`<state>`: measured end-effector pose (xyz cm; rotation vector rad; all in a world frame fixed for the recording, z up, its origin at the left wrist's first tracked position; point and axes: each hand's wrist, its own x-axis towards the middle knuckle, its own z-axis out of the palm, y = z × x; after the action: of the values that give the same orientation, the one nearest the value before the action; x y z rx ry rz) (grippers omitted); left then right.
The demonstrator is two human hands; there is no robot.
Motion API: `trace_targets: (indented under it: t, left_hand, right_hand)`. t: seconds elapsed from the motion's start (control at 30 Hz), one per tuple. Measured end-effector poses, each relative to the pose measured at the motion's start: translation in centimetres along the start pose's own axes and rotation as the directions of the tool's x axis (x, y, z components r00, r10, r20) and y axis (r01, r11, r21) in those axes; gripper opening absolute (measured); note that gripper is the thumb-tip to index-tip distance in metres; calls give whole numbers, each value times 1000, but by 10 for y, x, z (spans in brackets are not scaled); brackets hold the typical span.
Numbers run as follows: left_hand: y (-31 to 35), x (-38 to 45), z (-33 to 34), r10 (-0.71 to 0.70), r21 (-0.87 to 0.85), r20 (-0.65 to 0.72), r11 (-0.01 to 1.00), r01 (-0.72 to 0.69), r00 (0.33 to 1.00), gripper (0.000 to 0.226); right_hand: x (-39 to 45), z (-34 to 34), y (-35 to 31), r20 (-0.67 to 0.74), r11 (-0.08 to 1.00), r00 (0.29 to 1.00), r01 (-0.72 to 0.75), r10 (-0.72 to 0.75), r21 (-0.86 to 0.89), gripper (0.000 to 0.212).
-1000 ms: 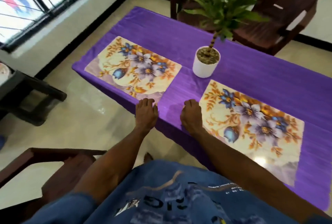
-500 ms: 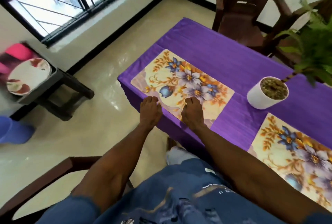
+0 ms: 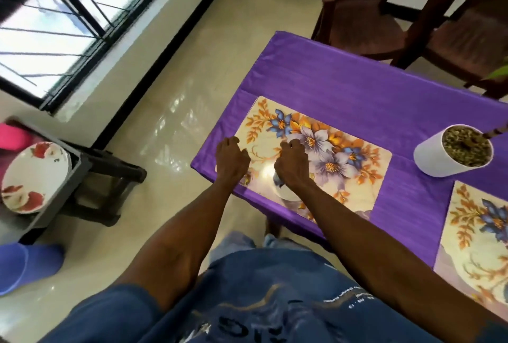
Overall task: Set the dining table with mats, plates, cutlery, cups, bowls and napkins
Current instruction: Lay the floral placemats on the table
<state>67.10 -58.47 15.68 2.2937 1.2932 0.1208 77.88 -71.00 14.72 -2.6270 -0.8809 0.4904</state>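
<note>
Both hands are down on the flowery mat [image 3: 341,155] at the end of the table [image 3: 343,79] with the purple cloth. The left hand [image 3: 232,160] rests on the mat's left edge, near the table corner. The right hand [image 3: 292,162] rests on the middle of the mat. The fingers of both look bent, pressing on the mat with nothing held inside them.

I think the person is fixing the mat so it sits straight. To do it well, press flat and slide it gently, so the cloth under it does not bunch up. Line its long side up with the table edge, like the other mat [image 3: 478,235] on the right.

A white plant pot [image 3: 450,154] stands between the 2 mats, so do not bump it.

The plates [image 3: 35,177] wait in a grey tray [image 3: 74,175] on a dark stool [image 3: 115,177] by the window. No plates, cups, bowls, spoons or napkins are on the table yet.
</note>
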Motion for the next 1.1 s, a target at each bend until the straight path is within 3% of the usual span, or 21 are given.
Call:
trace_targets:
  t: [0.13, 0.3, 0.47, 0.67, 1.1]
  left_hand:
    - [-3, 23, -4, -29, 19, 44, 999, 29, 999, 44]
    - [-14, 45, -4, -43, 57, 158, 998, 35, 986, 51]
    - [-14, 52, -7, -64, 64, 209, 997, 52, 976, 52]
    - [-12, 53, -5, -71, 37, 239, 997, 64, 968, 50]
    - [-6, 40, -6, -34, -13, 136, 999, 36, 990, 42]
  right_hand:
    - [1, 0, -13, 15, 999, 999, -33, 33, -20, 46]
    - [1, 7, -27, 178, 984, 974, -119, 141, -129, 66]
    - [3, 15, -36, 170, 959, 969, -134, 180, -251, 61]
    - [-1, 16, -40, 157, 958, 966, -165, 205, -234, 67]
    - [-8, 12, -45, 139, 963, 967, -184, 213, -197, 77]
